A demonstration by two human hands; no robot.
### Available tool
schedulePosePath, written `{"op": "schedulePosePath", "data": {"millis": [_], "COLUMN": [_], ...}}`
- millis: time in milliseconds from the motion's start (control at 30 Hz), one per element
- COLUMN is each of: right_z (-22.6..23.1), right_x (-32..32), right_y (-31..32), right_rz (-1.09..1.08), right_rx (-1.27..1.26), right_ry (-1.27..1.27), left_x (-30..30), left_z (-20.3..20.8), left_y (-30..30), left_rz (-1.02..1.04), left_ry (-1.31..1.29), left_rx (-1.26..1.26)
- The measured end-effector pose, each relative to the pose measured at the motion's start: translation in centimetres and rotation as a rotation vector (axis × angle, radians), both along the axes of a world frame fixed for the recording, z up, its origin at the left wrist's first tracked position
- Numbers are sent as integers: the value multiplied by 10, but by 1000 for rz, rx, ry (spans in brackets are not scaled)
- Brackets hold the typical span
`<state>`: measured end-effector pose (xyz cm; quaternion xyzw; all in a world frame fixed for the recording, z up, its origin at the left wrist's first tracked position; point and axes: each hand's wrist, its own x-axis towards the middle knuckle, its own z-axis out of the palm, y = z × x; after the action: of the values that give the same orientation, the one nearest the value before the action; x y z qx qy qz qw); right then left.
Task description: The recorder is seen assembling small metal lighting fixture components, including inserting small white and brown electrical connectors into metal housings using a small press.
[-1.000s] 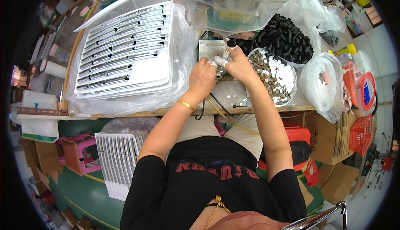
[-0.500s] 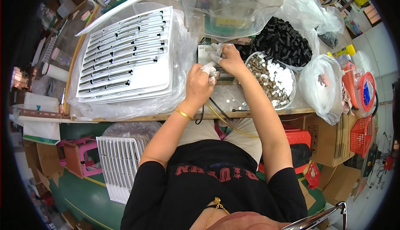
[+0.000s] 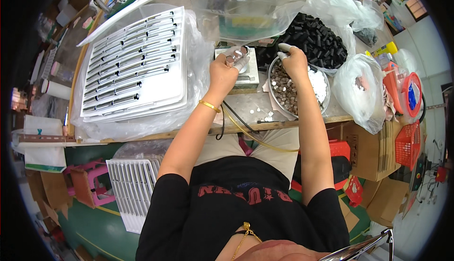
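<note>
My left hand (image 3: 224, 75) is closed around something short and shiny, like a chrome piece (image 3: 231, 59) with a dark end; its full shape is hidden by the fingers. It is just over the near-left side of a pale metal block fixture (image 3: 250, 77). My right hand (image 3: 295, 62), its fingertips in whitish covers, hovers over the far rim of a clear bowl (image 3: 326, 108) of small brown and white discs. Its thumb and fingers are drawn together, and what they hold, if anything, cannot be made out. Beyond it lies a heap of short black tubes (image 3: 317, 41).
White stacked trays (image 3: 161, 88) on plastic at the left carry rows of chrome tubes. A clear plastic sheet (image 3: 255, 10) hangs beyond the fixture. Loose white discs (image 3: 268, 118), a black cable and a yellow hose (image 3: 241, 127) are at the table's front edge. A knotted plastic bag (image 3: 359, 95) sits right.
My hands were together at the fixture and have separated. The right one has moved right, over the bowl's far rim; the left has shifted slightly, and the shiny piece in it now shows.
</note>
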<state>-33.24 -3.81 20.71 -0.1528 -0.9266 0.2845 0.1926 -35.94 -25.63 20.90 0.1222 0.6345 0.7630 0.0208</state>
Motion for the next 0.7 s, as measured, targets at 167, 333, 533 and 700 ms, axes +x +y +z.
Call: {"op": "schedulePosePath", "data": {"millis": [167,333,533,700], "right_z": [-3,3,3,-9], "right_x": [-10,-27,-43,-58], "right_y": [-10,-24,-31,-19], "right_rz": [19,-65,-105,-111], "right_rx": [249,429,395,408], "right_ry": [22,-18,-37,-167], "left_x": [8,22,24,43], "left_z": [-6,2,20,34], "left_y": [-7,-6,-7,-15], "left_rz": [11,2,145,188], "left_ry": [144,182,538,683], "left_rx": [-300,-136,-151,-128]}}
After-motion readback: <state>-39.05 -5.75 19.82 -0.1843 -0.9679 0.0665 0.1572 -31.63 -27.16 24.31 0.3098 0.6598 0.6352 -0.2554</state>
